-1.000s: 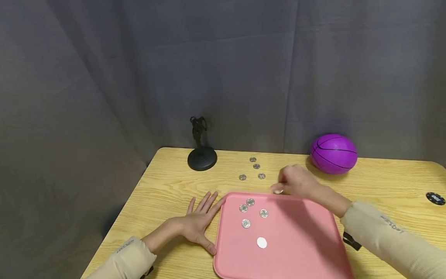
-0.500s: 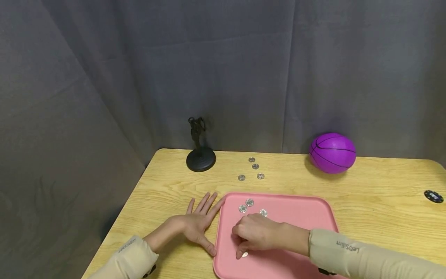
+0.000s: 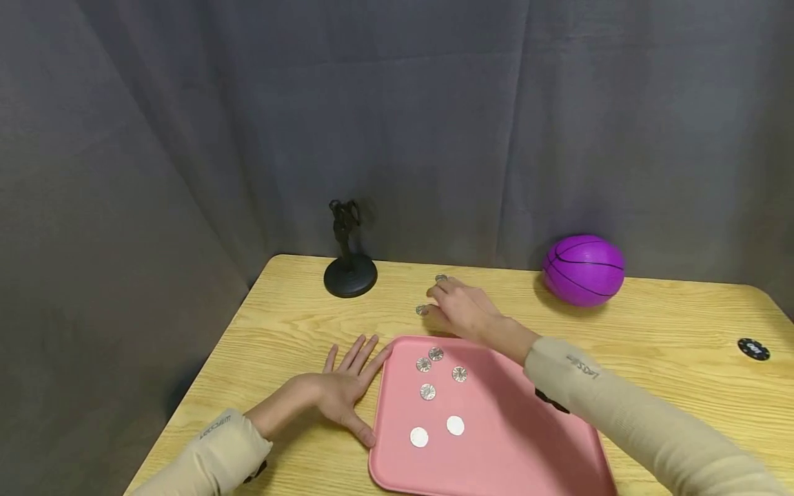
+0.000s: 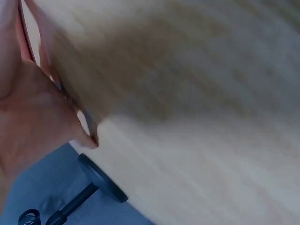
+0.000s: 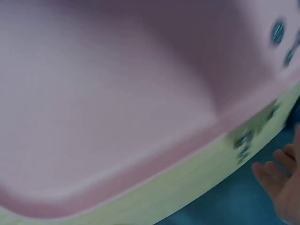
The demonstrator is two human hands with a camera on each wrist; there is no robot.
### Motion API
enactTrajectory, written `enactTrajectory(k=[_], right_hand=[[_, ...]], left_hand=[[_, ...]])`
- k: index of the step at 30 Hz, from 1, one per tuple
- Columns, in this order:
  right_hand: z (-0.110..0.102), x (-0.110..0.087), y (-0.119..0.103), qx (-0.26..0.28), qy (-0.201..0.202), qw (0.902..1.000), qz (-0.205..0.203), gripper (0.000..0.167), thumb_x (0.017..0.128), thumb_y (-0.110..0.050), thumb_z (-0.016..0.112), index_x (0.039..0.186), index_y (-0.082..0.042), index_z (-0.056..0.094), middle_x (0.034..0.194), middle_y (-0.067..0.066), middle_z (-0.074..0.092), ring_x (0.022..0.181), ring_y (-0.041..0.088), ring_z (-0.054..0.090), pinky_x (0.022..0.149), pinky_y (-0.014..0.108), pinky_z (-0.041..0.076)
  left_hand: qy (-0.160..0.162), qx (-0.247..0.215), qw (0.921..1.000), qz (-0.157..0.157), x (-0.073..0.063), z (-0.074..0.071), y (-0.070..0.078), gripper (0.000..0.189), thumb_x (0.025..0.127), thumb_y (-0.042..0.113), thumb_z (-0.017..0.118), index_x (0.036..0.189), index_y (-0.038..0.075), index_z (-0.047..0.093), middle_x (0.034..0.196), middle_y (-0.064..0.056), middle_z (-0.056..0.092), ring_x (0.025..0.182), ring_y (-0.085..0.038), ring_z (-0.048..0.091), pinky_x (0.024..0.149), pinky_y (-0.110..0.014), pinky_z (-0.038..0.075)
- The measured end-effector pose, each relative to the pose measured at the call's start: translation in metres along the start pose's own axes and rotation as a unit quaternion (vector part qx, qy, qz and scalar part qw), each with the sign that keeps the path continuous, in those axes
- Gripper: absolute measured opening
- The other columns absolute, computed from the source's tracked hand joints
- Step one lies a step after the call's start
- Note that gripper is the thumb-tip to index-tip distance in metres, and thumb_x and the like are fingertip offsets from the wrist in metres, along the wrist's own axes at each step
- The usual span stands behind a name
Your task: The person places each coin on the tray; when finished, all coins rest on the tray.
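Observation:
My left hand (image 3: 344, 396) lies spread on the table, its thumb and index finger along the left edge of a pink tray (image 3: 527, 427). My right hand (image 3: 462, 310) reaches past the tray's far rim, fingers loosely bent over silver coins on the wood. One coin (image 3: 422, 310) shows by its thumb and another coin (image 3: 441, 277) beyond its fingertips; others are hidden in the head view. In the right wrist view, table coins (image 5: 243, 139) appear beside the relaxed fingers. Inside the tray lie several patterned coins (image 3: 428, 392) and two white-looking discs (image 3: 419, 437).
A black stand (image 3: 350, 275) with a round base is at the table's back left. Toward the back right sits a purple ball (image 3: 583, 271) with black lines. A black chip (image 3: 753, 348) lies far right. A grey curtain (image 3: 397, 138) hangs behind.
My right hand came from the far rim down into the tray, left a second white-looking disc there, then moved back out over the table coins. My left hand stays by the tray.

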State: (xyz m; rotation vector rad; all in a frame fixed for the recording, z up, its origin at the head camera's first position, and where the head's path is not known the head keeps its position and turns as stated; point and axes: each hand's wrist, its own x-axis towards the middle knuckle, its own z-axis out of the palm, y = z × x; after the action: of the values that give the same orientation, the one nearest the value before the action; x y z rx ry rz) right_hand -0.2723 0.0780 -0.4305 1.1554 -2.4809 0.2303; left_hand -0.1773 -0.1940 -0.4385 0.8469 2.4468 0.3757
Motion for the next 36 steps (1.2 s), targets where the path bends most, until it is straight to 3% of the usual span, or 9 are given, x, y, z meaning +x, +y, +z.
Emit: enactTrajectory(k=[2,6,10,13,19,24,29,36], right_hand=[[0.007,0.002,0.017,-0.016,-0.047,0.9984,0.027,0.011,0.092,-0.014,0.064,0.099,-0.006,0.066,0.104,0.009,0.067,0.099,0.028,0.062,0.081,0.039,0.054],[0.016,-0.005,0.034,-0.014,-0.106,0.9934,0.041,0.008,0.094,-0.013,0.060,0.093,-0.007,0.065,0.106,0.011,0.068,0.099,0.032,0.062,0.085,0.043,0.052],[0.017,-0.014,0.037,-0.021,-0.093,0.9950,0.032,0.017,0.094,-0.015,0.062,0.104,-0.003,0.069,0.115,0.013,0.067,0.103,0.032,0.061,0.088,0.042,0.052],[0.014,-0.021,0.038,-0.043,-0.076,0.9955,0.036,0.016,0.092,-0.016,0.065,0.100,-0.003,0.071,0.107,0.010,0.069,0.096,0.027,0.060,0.083,0.038,0.053],[0.006,-0.034,0.048,-0.030,-0.070,0.9901,0.118,0.003,0.088,-0.012,0.071,0.088,-0.010,0.073,0.091,0.003,0.068,0.088,0.024,0.057,0.071,0.042,0.056],[0.005,-0.038,0.059,0.011,-0.057,0.9836,0.170,0.005,0.086,-0.010,0.074,0.091,-0.009,0.073,0.087,0.004,0.065,0.087,0.028,0.060,0.073,0.044,0.056],[0.003,-0.037,0.064,0.039,-0.066,0.9772,0.198,0.007,0.085,-0.013,0.076,0.091,-0.009,0.074,0.084,0.006,0.062,0.086,0.030,0.061,0.073,0.045,0.055],[-0.006,-0.026,0.062,0.056,-0.115,0.9695,0.209,0.011,0.081,-0.005,0.075,0.090,-0.010,0.070,0.082,0.004,0.060,0.085,0.025,0.060,0.073,0.043,0.054]], left_hand=[[-0.009,-0.002,0.9999,-0.007,-0.002,-0.003,0.000,0.141,0.060,0.081,0.070,0.153,0.029,-0.022,0.158,-0.015,-0.025,0.143,-0.032,-0.027,0.105,-0.068,-0.013],[-0.019,0.004,0.9997,-0.014,0.003,-0.001,-0.006,0.143,0.056,0.085,0.068,0.151,0.032,-0.025,0.157,-0.011,-0.029,0.142,-0.029,-0.030,0.106,-0.066,-0.015],[-0.011,0.014,0.9997,-0.017,0.009,0.004,-0.014,0.146,0.052,0.089,0.065,0.150,0.033,-0.026,0.157,-0.008,-0.031,0.140,-0.025,-0.033,0.105,-0.064,-0.018],[-0.003,0.017,0.9997,-0.015,0.010,0.007,-0.017,0.147,0.050,0.089,0.066,0.151,0.033,-0.026,0.157,-0.007,-0.031,0.140,-0.024,-0.034,0.105,-0.063,-0.019],[-0.004,0.003,0.9999,-0.013,0.008,0.006,-0.012,0.146,0.054,0.083,0.071,0.152,0.032,-0.024,0.157,-0.009,-0.030,0.141,-0.025,-0.032,0.106,-0.063,-0.019],[0.017,0.003,0.9998,0.005,-0.003,-0.004,0.007,0.142,0.060,0.070,0.080,0.156,0.020,-0.013,0.160,-0.014,-0.019,0.145,-0.030,-0.019,0.111,-0.063,-0.007],[0.044,0.047,0.9972,0.039,-0.005,-0.008,0.018,0.142,0.060,0.068,0.081,0.156,0.004,-0.002,0.162,-0.016,-0.010,0.148,-0.029,-0.007,0.115,-0.056,0.010],[0.034,0.051,0.9976,0.031,-0.004,-0.010,0.022,0.144,0.057,0.063,0.084,0.155,0.000,0.000,0.162,-0.016,-0.005,0.149,-0.023,0.002,0.117,-0.045,0.016]])
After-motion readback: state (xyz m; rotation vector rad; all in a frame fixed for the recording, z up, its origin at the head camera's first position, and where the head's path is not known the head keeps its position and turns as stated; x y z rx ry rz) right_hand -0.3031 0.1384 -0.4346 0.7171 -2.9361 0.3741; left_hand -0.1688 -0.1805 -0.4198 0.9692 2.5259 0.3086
